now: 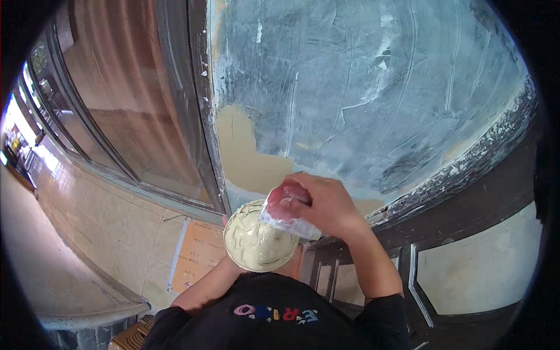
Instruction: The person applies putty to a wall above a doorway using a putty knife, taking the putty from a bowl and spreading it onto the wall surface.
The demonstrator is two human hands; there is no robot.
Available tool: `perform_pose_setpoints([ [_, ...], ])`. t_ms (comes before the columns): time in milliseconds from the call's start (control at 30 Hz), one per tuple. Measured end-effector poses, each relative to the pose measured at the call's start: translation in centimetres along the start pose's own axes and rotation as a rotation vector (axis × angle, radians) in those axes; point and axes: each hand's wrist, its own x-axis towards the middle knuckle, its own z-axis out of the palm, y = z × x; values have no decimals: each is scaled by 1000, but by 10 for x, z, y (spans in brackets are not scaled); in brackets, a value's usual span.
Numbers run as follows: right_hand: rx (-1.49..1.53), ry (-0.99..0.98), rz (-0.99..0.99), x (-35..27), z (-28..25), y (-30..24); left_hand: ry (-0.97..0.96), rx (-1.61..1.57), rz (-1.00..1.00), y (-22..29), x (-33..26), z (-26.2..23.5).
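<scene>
Red-handled putty knife (286,211) scrapes a round, cream-putty-coated plate (256,240).

Scuffed blue-grey wall (379,87), dark-framed window (134,116), tiled sunlit ledge (111,227).

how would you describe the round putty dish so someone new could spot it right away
Start at the big blue-grey scraped wall panel and drop to its lower left corner. There the left hand holds up the round dish, heaped with pale cream paste, the only round thing, beside a red-handled scraper.
</scene>
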Motion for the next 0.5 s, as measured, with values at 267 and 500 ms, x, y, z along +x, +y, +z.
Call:
perform_pose_setpoints([
  [267,115,109,52,-4,-15,3,54,99,40,-1,1,-2],
  [500,-8,145,98,-4,-19,0,100,188,63,-1,3,-4],
])
